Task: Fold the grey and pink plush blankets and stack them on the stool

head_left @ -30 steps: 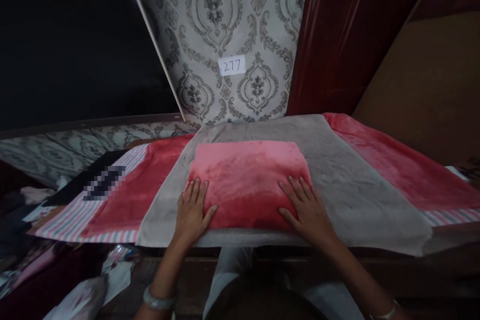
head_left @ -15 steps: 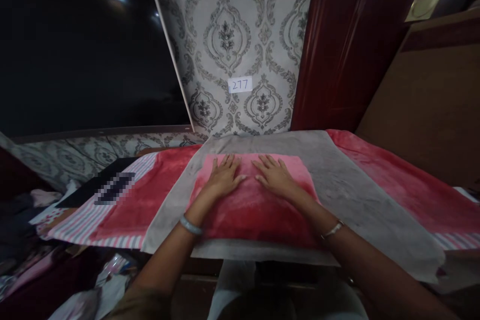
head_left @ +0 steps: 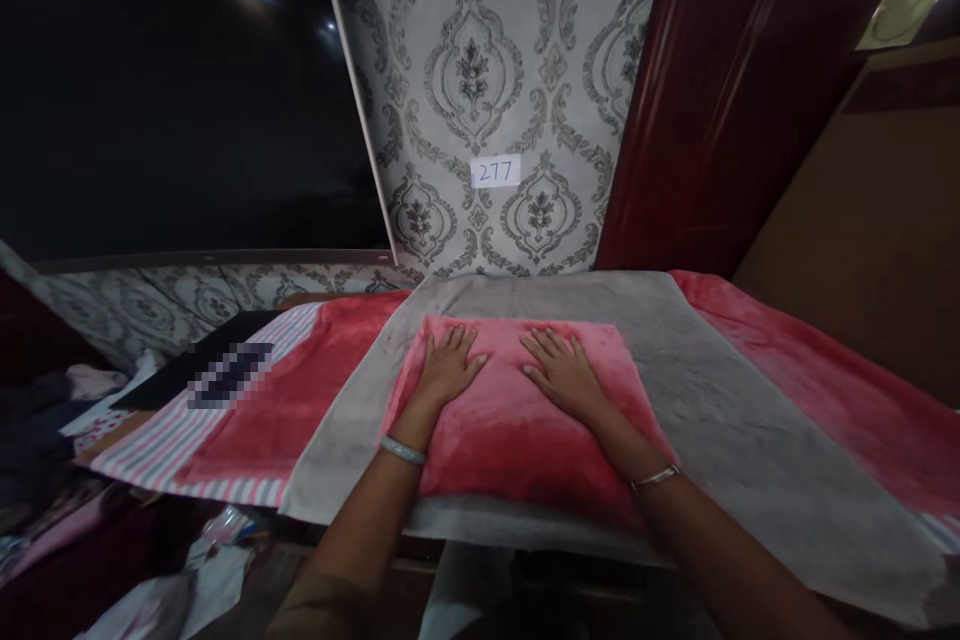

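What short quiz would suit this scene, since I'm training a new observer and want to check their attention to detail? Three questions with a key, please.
1. Multiple choice: the left hand and right hand both rest on which thing?
A) the striped fabric
B) the central red-pink cloth
C) the dark screen

2. True or false: the thicker bangle is on the right wrist.

3. Fill in the gap: the white card on the patterned wall reads ____.

Key:
1. B
2. False; the thicker bangle is on the left wrist.
3. 277
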`<state>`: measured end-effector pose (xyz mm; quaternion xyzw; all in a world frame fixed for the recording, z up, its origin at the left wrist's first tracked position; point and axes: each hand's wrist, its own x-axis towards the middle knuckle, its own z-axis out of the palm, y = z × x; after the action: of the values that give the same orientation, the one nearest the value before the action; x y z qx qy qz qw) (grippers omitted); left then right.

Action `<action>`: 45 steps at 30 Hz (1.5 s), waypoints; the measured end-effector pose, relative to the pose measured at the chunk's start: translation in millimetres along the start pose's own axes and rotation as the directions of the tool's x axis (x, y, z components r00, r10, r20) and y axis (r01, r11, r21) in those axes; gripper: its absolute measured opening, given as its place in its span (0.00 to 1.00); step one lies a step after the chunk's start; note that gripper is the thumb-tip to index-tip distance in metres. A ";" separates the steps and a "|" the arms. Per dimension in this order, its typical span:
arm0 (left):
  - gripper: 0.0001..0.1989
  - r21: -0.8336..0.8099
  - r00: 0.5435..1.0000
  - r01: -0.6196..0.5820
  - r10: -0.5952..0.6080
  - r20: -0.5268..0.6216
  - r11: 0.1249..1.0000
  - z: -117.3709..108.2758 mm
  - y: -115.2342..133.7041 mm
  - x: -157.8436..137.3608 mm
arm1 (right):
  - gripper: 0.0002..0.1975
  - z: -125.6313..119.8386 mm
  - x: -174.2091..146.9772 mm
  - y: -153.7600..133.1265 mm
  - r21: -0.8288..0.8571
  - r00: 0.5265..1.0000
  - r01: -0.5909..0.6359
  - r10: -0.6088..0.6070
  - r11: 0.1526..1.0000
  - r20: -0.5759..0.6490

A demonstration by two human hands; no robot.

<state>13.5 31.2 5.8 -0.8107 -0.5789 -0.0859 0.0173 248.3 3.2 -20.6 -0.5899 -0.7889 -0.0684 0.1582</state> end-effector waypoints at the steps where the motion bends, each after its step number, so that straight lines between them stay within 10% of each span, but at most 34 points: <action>1: 0.33 0.010 1.000 0.006 -0.006 -0.016 1.000 -0.1 0.6 -0.5 | 0.28 -1.2 0.0 0.2 -0.012 1.000 -0.025 0.025 1.000 -0.004; 10: 0.33 0.044 0.935 0.340 -0.332 -0.126 0.939 -1.3 3.6 -2.5 | 0.28 -13.3 -4.0 13.6 -0.068 0.934 -0.350 0.354 0.934 0.042; 17: 0.34 -0.089 0.849 0.526 -0.528 0.008 0.846 -15.4 -3.9 -1.5 | 0.29 -15.5 -12.0 34.6 -0.010 0.851 -0.518 0.516 0.855 0.093; 28: 0.33 -0.054 0.852 0.517 -0.520 -0.061 0.854 -10.0 -1.8 -3.4 | 0.16 -45.8 70.1 8.6 0.399 0.963 -0.231 0.268 0.887 -0.039; 37: 0.32 -0.050 0.857 0.505 -0.508 -0.089 0.861 -8.3 -1.6 -4.8 | 0.15 1.5 87.5 -15.1 0.491 0.883 -0.423 0.467 0.761 0.036; 45: 0.32 -0.054 0.857 0.505 -0.508 -0.093 0.862 -5.9 -2.3 -3.1 | 0.08 17.0 83.2 -9.1 0.743 0.875 -0.321 0.484 0.587 -0.004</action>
<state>9.6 28.3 10.9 -0.6247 -0.7686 -0.1375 0.0129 215.6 81.2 -8.5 -0.6321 -0.5743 0.2247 0.4691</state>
